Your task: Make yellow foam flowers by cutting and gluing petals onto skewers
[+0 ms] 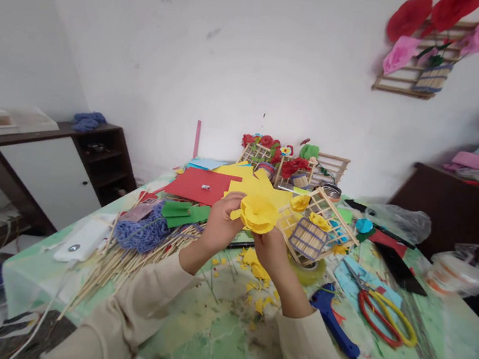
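A yellow paper flower (257,213) is held up over the middle of the table, facing me, between both hands. My left hand (220,225) grips its left edge with the fingers closed. From below and to the right, my right hand (272,251) has its fingers closed at the flower's underside, partly hidden by the petals. Just right of the flower leans a small stick lattice (340,221) with yellow flowers and a woven stick basket (308,239). Yellow paper scraps (259,268) lie on the table beneath the hands.
A blue glue gun (335,321) and red-yellow scissors (386,314) lie at the right. Blue-purple yarn (142,227), thin sticks (114,269) and a white power bank (81,240) are at the left. Red paper (195,184) and yellow sheets (240,173) lie behind, before finished flower racks (296,167).
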The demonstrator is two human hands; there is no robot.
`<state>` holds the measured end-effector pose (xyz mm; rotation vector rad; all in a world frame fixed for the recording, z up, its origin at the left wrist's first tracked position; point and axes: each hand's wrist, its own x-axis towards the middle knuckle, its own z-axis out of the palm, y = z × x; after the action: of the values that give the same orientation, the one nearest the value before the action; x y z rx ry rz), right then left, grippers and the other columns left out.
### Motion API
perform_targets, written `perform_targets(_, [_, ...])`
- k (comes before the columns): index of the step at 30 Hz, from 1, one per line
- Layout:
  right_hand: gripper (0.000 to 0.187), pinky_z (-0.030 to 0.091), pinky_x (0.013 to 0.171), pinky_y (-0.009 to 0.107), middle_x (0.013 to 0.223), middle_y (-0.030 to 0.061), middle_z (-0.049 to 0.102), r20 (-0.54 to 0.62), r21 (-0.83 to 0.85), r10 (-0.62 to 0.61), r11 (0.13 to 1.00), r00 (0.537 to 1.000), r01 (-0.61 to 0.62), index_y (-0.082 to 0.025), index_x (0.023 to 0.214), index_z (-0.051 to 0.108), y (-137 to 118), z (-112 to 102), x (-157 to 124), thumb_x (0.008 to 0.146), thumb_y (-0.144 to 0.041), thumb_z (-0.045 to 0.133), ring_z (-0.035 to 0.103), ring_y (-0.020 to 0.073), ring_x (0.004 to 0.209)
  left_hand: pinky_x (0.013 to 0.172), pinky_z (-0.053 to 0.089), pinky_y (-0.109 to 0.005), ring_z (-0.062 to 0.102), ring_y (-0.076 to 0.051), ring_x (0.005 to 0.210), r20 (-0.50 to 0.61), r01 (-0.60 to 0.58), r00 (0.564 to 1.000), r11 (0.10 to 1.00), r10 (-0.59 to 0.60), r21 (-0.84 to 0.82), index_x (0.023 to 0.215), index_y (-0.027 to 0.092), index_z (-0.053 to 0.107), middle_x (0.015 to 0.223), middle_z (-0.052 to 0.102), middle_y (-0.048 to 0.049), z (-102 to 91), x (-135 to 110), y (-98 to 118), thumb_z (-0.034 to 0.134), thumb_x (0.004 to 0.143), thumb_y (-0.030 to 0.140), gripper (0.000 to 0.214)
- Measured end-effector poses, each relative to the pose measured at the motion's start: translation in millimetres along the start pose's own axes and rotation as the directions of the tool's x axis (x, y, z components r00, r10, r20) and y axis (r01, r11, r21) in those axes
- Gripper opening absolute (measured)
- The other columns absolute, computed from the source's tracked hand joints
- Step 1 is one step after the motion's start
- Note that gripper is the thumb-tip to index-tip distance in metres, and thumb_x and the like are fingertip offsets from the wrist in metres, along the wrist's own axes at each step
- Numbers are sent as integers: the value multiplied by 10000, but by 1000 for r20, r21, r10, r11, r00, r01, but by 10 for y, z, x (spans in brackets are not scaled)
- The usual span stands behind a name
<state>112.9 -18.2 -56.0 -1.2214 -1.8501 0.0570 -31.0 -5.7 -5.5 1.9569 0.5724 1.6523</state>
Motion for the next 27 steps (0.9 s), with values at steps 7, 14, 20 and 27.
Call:
perform_targets(7, [193, 474, 798, 329, 849, 81, 705, -43, 91, 4, 996, 999, 0, -199, 842, 663, -60, 0, -1, 820, -160, 475, 628, 228, 924, 860, 470, -348, 598, -217, 950, 27, -15, 1000, 999, 16, -35, 822, 170, 710, 937, 669, -96, 1, -8, -38, 660, 732, 220, 115])
perform_targets(14, [189, 447, 663, 251, 768, 44, 705, -26, 194, 30, 981, 999, -24, -192, 728, 664, -217, -43, -9, 776, -114, 498, 628, 176, 741, 749, 507, -306, 623, -172, 792, -95, -3, 995, 1000, 1, -21, 850, 184, 698, 866, 688, -49, 1, -57, -80, 687, 695, 202, 156])
perform_targets(20, [202, 433, 637, 220, 712, 14, 692, 67, 355, 58, 931, 996, -78, -189, 716, 679, -389, -66, -31, 775, -117, 500, 612, 137, 683, 656, 509, -258, 615, -139, 695, -191, -4, 982, 1000, 9, 27, 748, 172, 681, 776, 686, -17, -7, -96, -88, 670, 695, 189, 56])
perform_targets(27, [204, 421, 588, 198, 649, -9, 657, 92, 510, 74, 853, 993, -111, -173, 680, 645, -548, -132, -42, 797, -135, 483, 577, 105, 600, 706, 521, -292, 647, -171, 779, -142, 131, 980, 987, -143, -89, 768, 179, 680, 806, 697, -57, 46, -96, -77, 660, 740, 337, 162])
